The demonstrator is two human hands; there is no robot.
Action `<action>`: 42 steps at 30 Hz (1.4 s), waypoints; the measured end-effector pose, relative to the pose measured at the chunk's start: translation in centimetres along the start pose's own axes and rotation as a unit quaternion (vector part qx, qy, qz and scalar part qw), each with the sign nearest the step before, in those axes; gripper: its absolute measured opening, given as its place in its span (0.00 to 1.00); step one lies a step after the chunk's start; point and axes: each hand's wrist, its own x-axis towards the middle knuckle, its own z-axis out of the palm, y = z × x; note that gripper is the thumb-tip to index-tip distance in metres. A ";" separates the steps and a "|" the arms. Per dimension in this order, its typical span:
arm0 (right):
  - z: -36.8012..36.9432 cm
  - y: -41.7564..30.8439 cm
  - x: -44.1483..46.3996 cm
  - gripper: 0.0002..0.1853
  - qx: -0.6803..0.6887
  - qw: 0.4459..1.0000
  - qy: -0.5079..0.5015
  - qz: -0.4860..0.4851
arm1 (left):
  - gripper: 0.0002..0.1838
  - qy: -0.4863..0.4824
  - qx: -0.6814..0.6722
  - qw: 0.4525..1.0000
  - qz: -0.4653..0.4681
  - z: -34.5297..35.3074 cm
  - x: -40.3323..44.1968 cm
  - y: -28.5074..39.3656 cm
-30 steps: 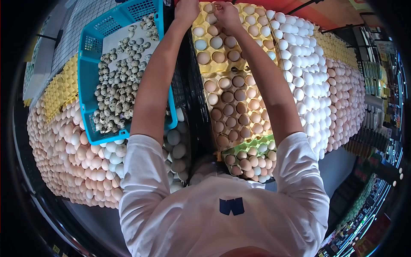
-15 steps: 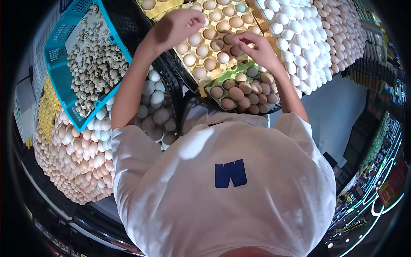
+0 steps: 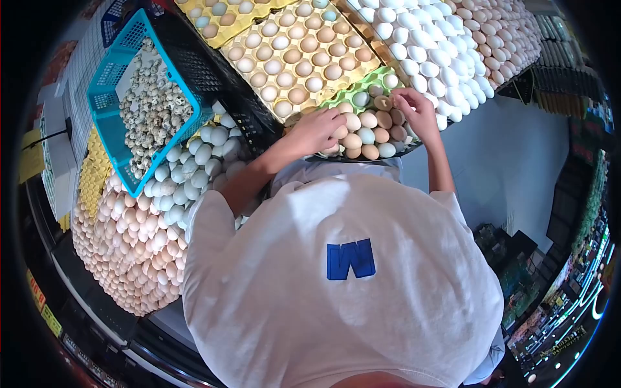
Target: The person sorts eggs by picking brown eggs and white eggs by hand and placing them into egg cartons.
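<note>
My left hand [image 3: 317, 132] lies at the left side of a heap of brown, cream and pale blue eggs, its fingers curled round a cream egg [image 3: 339, 131] at the heap's edge. That egg is partly covered by the fingers. Over the right side of the heap is my right hand [image 3: 417, 111], fingers bent and parted from the thumb, tips beside a brown egg [image 3: 383, 103]. Nothing clearly shows in its grip. Under the heap a green egg tray [image 3: 349, 96] is partly visible. Just beyond stands a yellow egg tray [image 3: 328, 90] with rows of brown and cream eggs.
A teal basket [image 3: 103, 119] of quail eggs stands at the left, near pale blue eggs [image 3: 191, 174] and a large brown egg pile [image 3: 129, 252]. Another yellow tray [image 3: 226, 32] is at the back. White eggs [image 3: 430, 58] and pinkish eggs [image 3: 501, 32] are stacked at the right.
Both hands have come down from above the yellow tray toward me, onto the egg heap in the green tray. The camera view has shifted slightly.
</note>
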 end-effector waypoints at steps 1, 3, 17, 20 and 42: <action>0.0 -0.2 0.0 0.12 0.000 1.000 0.009 -0.010 | 0.19 -0.014 0.002 1.000 -0.007 -0.4 -0.1 0.1; -0.4 -1.0 -0.1 0.12 0.021 0.999 0.004 0.031 | 0.18 0.020 -0.015 0.999 -0.028 -2.1 -0.6 -0.4; 0.6 1.0 -3.2 0.11 0.065 0.998 -0.004 0.027 | 0.27 0.388 0.140 0.828 -0.380 -25.2 -0.1 -25.2; 0.5 0.8 -4.1 0.11 0.058 0.997 0.008 0.056 | 0.28 0.353 0.210 0.821 -0.396 -26.8 0.8 -27.6; -1.2 0.0 -3.9 0.09 -0.090 0.990 0.104 0.018 | 0.20 0.297 0.268 0.882 -0.251 -25.9 3.9 -27.3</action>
